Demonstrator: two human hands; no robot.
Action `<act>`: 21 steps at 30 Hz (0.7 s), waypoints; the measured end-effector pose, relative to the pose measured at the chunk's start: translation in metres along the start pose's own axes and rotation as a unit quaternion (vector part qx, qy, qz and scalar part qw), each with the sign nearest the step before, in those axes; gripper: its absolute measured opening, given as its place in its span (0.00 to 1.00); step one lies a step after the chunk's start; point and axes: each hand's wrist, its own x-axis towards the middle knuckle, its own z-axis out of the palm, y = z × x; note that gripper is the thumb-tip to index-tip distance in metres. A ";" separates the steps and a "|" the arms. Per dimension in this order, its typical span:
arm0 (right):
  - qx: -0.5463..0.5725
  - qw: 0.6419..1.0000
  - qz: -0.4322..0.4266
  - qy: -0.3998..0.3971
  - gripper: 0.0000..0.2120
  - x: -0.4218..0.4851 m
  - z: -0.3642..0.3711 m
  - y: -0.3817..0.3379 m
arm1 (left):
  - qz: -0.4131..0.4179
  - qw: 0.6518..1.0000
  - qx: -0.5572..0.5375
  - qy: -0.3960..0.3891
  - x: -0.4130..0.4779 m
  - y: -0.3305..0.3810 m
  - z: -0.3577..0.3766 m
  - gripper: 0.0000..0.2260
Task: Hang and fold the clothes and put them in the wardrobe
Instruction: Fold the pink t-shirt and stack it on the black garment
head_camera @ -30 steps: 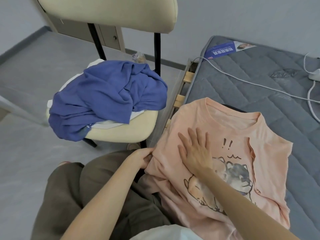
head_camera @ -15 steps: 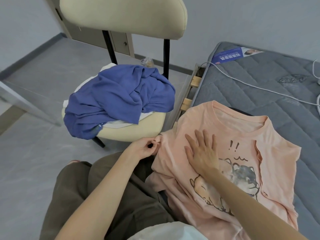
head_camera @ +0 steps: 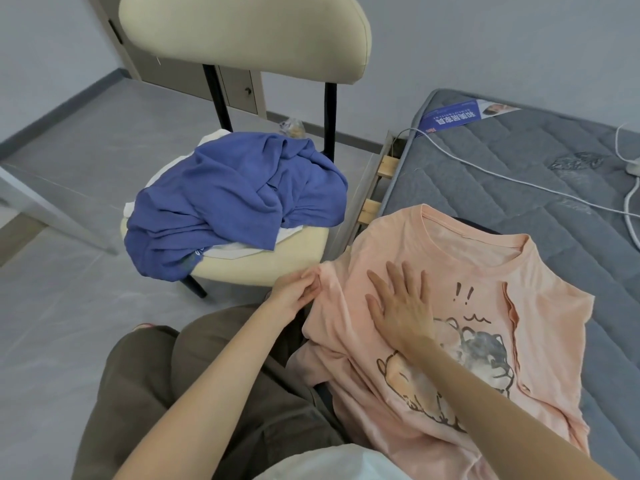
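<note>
Pink T-shirt (head_camera: 550,317): lies front-up at the near edge of the mattress (head_camera: 519,157), collar pointing away from the person. Its left side spills off the bed edge onto the lap. The print shows 2 cartoon dogs with 2 exclamation marks above them.
Right hand (head_camera: 401,306): flat on the shirt's chest just left of the print, fingers straight and spread, palm pressing the cloth down. It grips nothing.
Left hand (head_camera: 294,292): at the shirt's left edge, fingers curled in and pinching a bunched bit of the pink fabric near the sleeve.
Blue garment (head_camera: 235,199): crumpled in a heap on the seat of the chair (head_camera: 249,39), one end drooping over the front left of the seat.
White clothing (head_camera: 239,252): under the blue heap, showing only at the edges.
Chair: cream padded, black legs, standing on the grey floor (head_camera: 69,306) just left of the bed.
White cable (head_camera: 502,174): runs across the mattress beyond the shirt, well apart from it.
Blue label (head_camera: 453,119): on the mattress's far corner.
Olive trousers (head_camera: 166,393): on the person's legs, under the left forearm.
</note>
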 end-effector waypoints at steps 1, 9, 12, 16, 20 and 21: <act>0.002 1.000 0.001 -0.006 0.28 0.000 0.000 0.000 | 0.045 0.998 0.049 0.007 -0.002 0.005 -0.001 0.09; 0.058 0.998 0.014 -0.010 0.29 0.001 -0.007 0.000 | 0.203 0.973 0.107 -0.004 -0.026 0.053 -0.005 0.12; 0.180 0.982 0.054 -0.007 0.18 0.011 -0.016 -0.002 | 0.165 0.986 0.004 -0.011 -0.032 0.056 -0.006 0.10; 0.446 0.891 0.067 -0.050 0.08 0.020 -0.049 -0.010 | 0.179 0.984 0.008 -0.016 -0.037 0.057 -0.010 0.07; 0.452 0.888 -0.036 -0.084 0.05 0.009 -0.078 -0.045 | 0.174 0.984 0.004 -0.033 -0.039 0.065 -0.017 0.07; 0.418 0.904 -0.048 -0.075 0.09 0.007 -0.079 -0.055 | 0.171 0.984 0.001 -0.042 -0.040 0.068 -0.018 0.07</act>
